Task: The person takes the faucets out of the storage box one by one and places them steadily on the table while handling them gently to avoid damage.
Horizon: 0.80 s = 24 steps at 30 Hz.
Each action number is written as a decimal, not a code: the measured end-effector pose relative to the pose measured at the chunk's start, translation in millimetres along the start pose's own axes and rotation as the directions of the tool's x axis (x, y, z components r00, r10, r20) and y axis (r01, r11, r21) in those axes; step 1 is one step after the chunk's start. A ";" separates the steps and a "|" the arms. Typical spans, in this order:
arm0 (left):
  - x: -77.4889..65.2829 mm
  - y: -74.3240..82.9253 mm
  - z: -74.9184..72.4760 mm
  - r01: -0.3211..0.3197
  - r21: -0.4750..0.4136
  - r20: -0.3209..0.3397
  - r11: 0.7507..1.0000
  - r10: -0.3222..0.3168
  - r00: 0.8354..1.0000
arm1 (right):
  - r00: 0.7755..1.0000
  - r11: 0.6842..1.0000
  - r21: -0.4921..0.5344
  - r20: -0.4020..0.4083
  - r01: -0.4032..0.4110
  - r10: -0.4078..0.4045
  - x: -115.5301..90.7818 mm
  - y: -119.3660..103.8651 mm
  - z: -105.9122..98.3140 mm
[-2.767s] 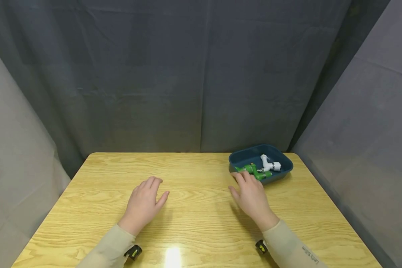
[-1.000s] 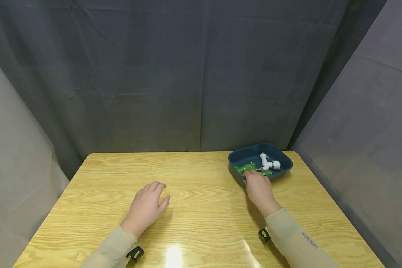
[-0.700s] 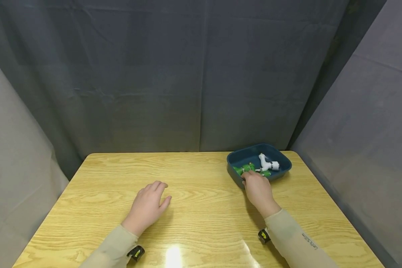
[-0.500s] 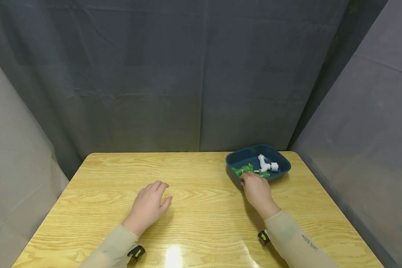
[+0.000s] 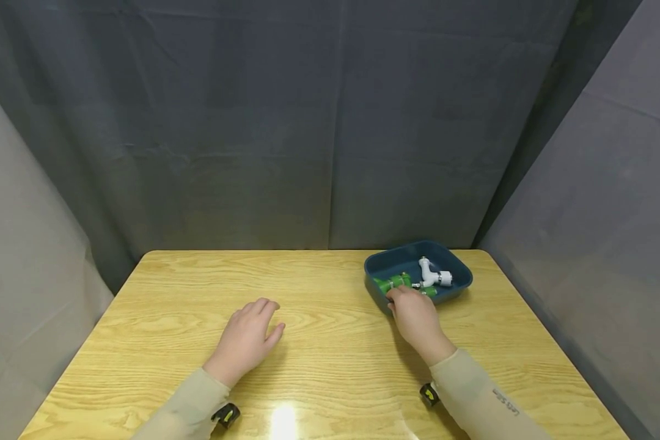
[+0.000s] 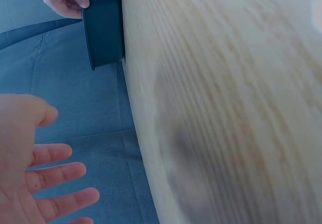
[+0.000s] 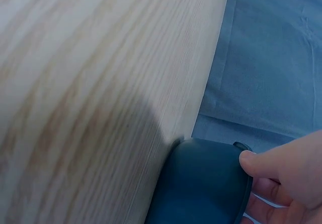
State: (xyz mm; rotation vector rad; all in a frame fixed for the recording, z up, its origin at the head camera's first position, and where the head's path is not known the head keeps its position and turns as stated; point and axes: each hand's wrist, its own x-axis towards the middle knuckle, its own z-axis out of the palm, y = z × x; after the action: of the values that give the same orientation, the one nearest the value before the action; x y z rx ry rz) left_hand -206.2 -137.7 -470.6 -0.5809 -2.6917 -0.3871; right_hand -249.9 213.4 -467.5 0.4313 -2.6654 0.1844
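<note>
"Tabletop [image 5: 319, 366] first. Where on it is the bin [image 5: 400, 258]?"

"Far right corner, sitting on the wood as far as I can tell."

"And the hands?"

"The right hand [image 5: 415, 315] pinches the bin's near side, thumb on the outer wall, fingers curled over inside. The left hand [image 5: 244, 339] holds nothing; it hovers left of the tabletop's middle, fingers loosely spread."

"How will the bin handle?"

"Light and fairly stiff, I'd judge: plastic by its look, perhaps slippery in a weak pinch, hardly fragile. One-sided lifting could tip it; gripping two opposite sides should be steadier."

"What's inside?"

"Green fittings [image 5: 394, 282] toward the near side, then a white fitting [image 5: 430, 278] toward the right. Probably loose, so tilting might slide them. Whether the fingers touch the green ones, I can't tell."
</note>
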 end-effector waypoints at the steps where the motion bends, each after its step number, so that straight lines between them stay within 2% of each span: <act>1: 0.0 0.3 0.2 0.001 0.002 0.000 1.000 -0.001 1.000 | 1.000 1.000 0.001 0.002 0.005 -0.005 -0.1 -1.0 0.2; 16: 0.1 2.5 6.3 0.003 0.005 0.022 1.000 -0.003 1.000 | 0.998 0.999 0.002 0.022 0.053 -0.053 -4.1 -21.0 -1.1; 24: 0.2 4.4 8.4 -0.010 0.001 0.016 1.000 0.010 1.000 | 0.997 0.997 0.006 -0.006 0.083 -0.083 -6.3 -28.7 1.7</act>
State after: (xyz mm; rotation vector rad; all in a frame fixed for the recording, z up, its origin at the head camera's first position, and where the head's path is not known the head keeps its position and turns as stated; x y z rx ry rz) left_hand -206.8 -131.0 -477.2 -0.5991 -2.7032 -0.3800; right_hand -235.7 187.7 -470.0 0.5421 -2.6362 0.1689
